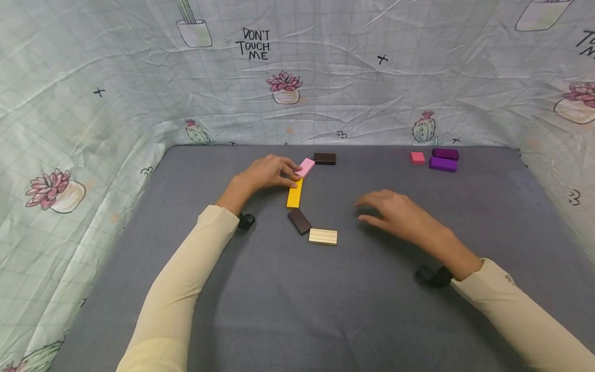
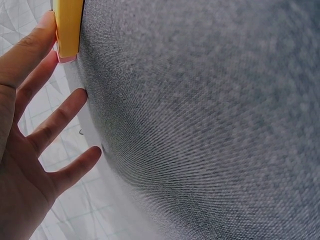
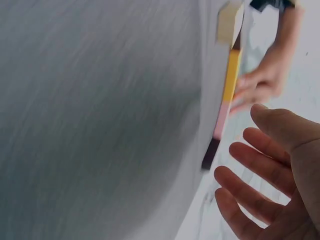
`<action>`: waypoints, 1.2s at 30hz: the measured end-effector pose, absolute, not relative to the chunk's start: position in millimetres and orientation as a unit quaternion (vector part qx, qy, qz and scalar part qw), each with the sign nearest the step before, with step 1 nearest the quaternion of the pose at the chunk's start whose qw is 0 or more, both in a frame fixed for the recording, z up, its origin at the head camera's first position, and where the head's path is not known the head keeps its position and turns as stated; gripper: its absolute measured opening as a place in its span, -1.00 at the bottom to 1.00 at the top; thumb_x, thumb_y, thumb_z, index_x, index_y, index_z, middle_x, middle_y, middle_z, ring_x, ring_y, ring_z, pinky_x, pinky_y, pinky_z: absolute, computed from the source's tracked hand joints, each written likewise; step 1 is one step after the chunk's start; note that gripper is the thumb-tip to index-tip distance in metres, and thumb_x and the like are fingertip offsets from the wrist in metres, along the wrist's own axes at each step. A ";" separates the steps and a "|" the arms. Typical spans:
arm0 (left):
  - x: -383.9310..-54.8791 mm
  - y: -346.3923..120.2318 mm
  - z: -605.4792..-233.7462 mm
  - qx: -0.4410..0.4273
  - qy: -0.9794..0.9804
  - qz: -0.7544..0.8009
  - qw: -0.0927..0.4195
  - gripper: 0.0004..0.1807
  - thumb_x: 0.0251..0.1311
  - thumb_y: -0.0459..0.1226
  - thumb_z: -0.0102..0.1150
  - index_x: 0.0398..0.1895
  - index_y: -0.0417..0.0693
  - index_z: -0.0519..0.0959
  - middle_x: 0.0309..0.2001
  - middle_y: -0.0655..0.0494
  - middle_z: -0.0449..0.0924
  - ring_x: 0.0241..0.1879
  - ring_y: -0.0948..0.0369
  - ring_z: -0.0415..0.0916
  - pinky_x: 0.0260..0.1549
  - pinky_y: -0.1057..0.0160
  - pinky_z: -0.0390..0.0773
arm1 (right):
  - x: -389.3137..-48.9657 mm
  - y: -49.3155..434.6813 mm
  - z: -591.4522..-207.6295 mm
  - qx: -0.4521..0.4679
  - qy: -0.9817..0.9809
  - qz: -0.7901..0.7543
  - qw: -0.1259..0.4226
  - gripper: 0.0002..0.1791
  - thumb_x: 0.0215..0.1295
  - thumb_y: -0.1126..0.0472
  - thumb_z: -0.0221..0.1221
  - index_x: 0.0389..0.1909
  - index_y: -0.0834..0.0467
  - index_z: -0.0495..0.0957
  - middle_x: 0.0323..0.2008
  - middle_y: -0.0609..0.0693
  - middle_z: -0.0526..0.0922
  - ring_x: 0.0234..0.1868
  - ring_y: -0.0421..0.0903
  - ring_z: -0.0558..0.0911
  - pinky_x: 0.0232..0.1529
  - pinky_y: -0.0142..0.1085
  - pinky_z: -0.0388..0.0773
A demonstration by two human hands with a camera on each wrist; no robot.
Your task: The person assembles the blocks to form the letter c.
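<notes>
My left hand (image 1: 268,171) reaches over the table with its fingertips at the pink block (image 1: 306,167) and the yellow block (image 1: 294,196). In the left wrist view, the thumb touches the side of the yellow block (image 2: 69,30) and the other fingers are spread. These two blocks lie end to end in a bent line. A dark brown block (image 1: 324,159) continues it at the far end; another dark brown block (image 1: 299,221) and a cream grooved block (image 1: 323,237) follow at the near end. Right of the line hovers my right hand (image 1: 397,214), fingers loosely bent, holding nothing.
At the back right of the grey table (image 1: 288,310) lie a coral block (image 1: 417,158), a purple block (image 1: 442,165) and a dark purple block (image 1: 445,154). A printed cloth (image 1: 344,72) hangs behind the table and along its sides.
</notes>
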State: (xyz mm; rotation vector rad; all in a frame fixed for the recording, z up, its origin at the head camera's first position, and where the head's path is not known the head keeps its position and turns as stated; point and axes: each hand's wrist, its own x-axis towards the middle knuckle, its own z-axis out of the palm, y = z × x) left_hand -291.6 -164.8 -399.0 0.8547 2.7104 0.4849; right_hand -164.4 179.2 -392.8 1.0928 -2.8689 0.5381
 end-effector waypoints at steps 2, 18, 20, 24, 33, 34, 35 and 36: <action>-291.2 -164.6 -398.9 0.295 0.932 0.167 0.128 -0.65 0.21 0.00 0.43 0.05 0.23 0.76 0.30 0.29 0.55 0.37 0.12 0.38 0.22 -0.08 0.43 | -169.2 193.9 -391.3 0.337 -0.927 0.167 0.010 -0.65 0.35 0.13 0.35 0.09 0.18 0.67 0.02 0.06 0.72 0.06 0.07 0.66 0.09 0.06 0.55; -289.4 -165.1 -400.3 0.302 0.930 0.167 0.123 -0.65 0.24 -0.01 0.40 0.07 0.22 0.75 0.31 0.29 0.54 0.37 0.13 0.38 0.24 -0.07 0.42 | -236.3 303.2 -379.8 0.192 -0.975 0.113 0.001 -0.59 0.40 0.23 0.25 0.20 0.33 0.55 0.14 0.42 0.58 0.13 0.40 0.55 0.11 0.33 0.39; -288.8 -165.7 -400.7 0.304 0.930 0.166 0.120 -0.65 0.24 -0.01 0.40 0.07 0.21 0.75 0.30 0.29 0.55 0.37 0.13 0.39 0.23 -0.08 0.43 | -245.9 318.3 -385.9 0.184 -0.977 0.105 -0.002 -0.56 0.39 0.26 0.25 0.22 0.37 0.52 0.16 0.46 0.54 0.17 0.45 0.50 0.18 0.34 0.33; -287.4 -167.4 -403.0 0.318 0.928 0.161 0.114 -0.64 0.25 0.00 0.38 0.10 0.21 0.73 0.31 0.28 0.55 0.36 0.12 0.41 0.18 -0.03 0.48 | -256.4 342.3 -400.4 0.192 -0.977 0.089 -0.011 -0.53 0.34 0.31 0.26 0.23 0.42 0.50 0.18 0.50 0.50 0.18 0.49 0.47 0.22 0.32 0.31; -287.9 -172.3 -406.8 0.352 0.920 0.146 0.092 -0.61 0.32 0.00 0.31 0.16 0.18 0.69 0.33 0.25 0.53 0.34 0.11 0.44 0.12 0.04 0.50 | -256.3 363.0 -410.8 0.134 -0.980 0.146 -0.001 -0.61 0.37 0.13 0.31 0.05 0.34 0.61 0.08 0.49 0.47 0.14 0.45 0.43 0.13 0.37 0.28; -287.7 -172.6 -406.5 0.354 0.920 0.145 0.091 -0.61 0.32 0.00 0.31 0.16 0.17 0.69 0.33 0.25 0.53 0.33 0.11 0.44 0.10 0.05 0.50 | -256.0 361.7 -410.2 0.124 -0.981 0.150 -0.005 -0.57 0.37 0.07 0.31 0.05 0.34 0.60 0.09 0.50 0.46 0.14 0.46 0.42 0.12 0.38 0.28; -287.5 -173.1 -406.3 0.356 0.919 0.143 0.090 -0.61 0.33 0.00 0.31 0.17 0.17 0.69 0.34 0.24 0.52 0.32 0.11 0.45 0.09 0.06 0.49 | -255.9 360.2 -409.7 0.113 -0.982 0.154 -0.009 -0.52 0.38 0.01 0.30 0.05 0.35 0.59 0.09 0.50 0.44 0.13 0.47 0.41 0.11 0.38 0.29; -287.3 -173.5 -406.1 0.356 0.919 0.142 0.089 -0.61 0.33 0.01 0.30 0.17 0.17 0.69 0.34 0.24 0.52 0.29 0.10 0.46 0.05 0.07 0.49 | -255.8 358.1 -409.1 0.102 -0.982 0.157 -0.010 -0.48 0.38 -0.03 0.29 0.04 0.37 0.58 0.08 0.50 0.44 0.11 0.46 0.41 0.09 0.38 0.30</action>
